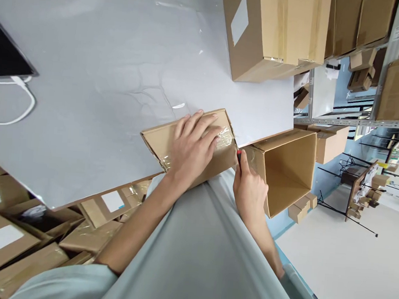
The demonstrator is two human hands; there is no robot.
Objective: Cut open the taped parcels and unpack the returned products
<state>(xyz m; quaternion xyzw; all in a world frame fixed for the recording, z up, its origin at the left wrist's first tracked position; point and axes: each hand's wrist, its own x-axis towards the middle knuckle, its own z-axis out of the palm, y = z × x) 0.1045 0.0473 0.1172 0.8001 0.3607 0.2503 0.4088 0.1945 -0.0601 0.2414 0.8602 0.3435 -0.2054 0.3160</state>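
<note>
A small taped cardboard box (199, 149) rests at the front edge of the grey table, against my shirt. Flat across its top lies my left hand (194, 147), fingers stretched out and pressing on the cardboard. My right hand (249, 185) is closed around a box cutter (239, 156) with a red and black handle. The cutter's tip is at the right-hand edge of the box, beside shiny clear tape. Most of the cutter is hidden in my fist.
An open, tipped cardboard carton (289, 170) stands right of the table (98, 68). A large closed carton (274, 31) sits at the far side. A black device (7, 49) with a white cable lies left. Several boxes (23, 237) are piled below left; metal shelving (382, 67) holds more.
</note>
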